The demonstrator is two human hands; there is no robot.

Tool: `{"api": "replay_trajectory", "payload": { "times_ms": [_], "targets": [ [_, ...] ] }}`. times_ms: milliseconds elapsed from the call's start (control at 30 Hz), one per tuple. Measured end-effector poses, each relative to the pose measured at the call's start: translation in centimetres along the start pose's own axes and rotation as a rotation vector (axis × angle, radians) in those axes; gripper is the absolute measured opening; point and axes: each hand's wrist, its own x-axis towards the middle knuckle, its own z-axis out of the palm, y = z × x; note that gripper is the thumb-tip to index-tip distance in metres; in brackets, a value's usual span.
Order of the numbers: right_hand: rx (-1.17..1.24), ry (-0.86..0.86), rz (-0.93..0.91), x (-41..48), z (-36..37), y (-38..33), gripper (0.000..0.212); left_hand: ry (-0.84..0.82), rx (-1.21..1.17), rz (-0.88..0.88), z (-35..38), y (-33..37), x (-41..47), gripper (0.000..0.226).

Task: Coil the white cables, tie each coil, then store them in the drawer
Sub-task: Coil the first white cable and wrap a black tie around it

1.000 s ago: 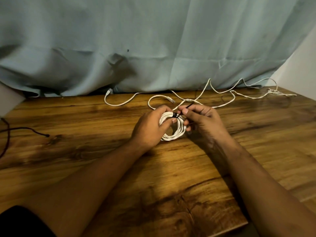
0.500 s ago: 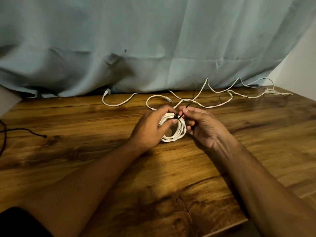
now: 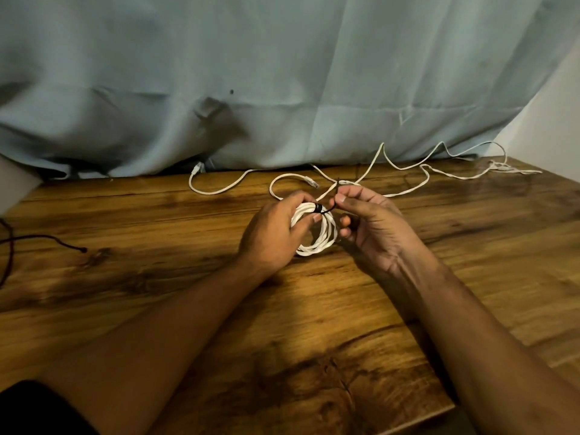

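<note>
A coil of white cable [image 3: 326, 235] rests on the wooden table [image 3: 157, 293] at the centre. My left hand [image 3: 276, 233] grips the coil's left side, thumb across the strands. A black tie [image 3: 319, 208] wraps the top of the coil, and its free tail runs right into my right hand [image 3: 370, 224], which pinches it between thumb and forefinger. Behind the hands a second white cable [image 3: 408, 166] lies loose and uncoiled along the back of the table, one plug end [image 3: 197, 167] near the curtain. No drawer is in view.
A pale blue curtain [image 3: 282, 89] hangs along the table's back edge. A dark cord [image 3: 47, 238] trails in from the left edge. The table's front corner [image 3: 448, 406] lies at the lower right, and a white wall stands at the far right.
My right hand has drawn the black tie's tail slightly to the right and lifted away from the coil. The left hand keeps its hold on the coil.
</note>
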Motion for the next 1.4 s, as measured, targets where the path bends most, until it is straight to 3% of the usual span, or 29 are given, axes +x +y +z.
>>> {"api": "replay_trajectory", "payload": {
  "times_ms": [133,333,633,967,1067,1400],
  "targets": [
    [-0.059,0.044,-0.053,0.0,0.1,0.2,0.009,0.002,0.041,0.006,0.1,0.0,0.0,0.028],
    [-0.535,0.041,-0.229,-0.3,-0.4,0.0,0.005,-0.004,0.048,-0.015,0.2,-0.2,0.1,0.031],
    [-0.839,0.001,-0.338,0.2,-2.0,-0.7,0.011,-0.009,0.031,0.001,0.2,-0.2,0.2,0.027],
    [-0.904,-0.006,-0.378,0.1,-2.0,-0.8,0.004,-0.015,0.005,-0.008,0.0,0.0,0.1,0.025],
    [-0.994,-0.026,-0.425,-0.1,-2.1,-1.1,0.014,-0.021,0.028,0.004,0.0,0.1,0.0,0.024],
    [-1.010,-0.069,-0.489,-0.3,-1.9,-1.2,0.015,-0.050,0.093,0.046,-0.1,0.7,-0.3,0.023]
  ]
}}
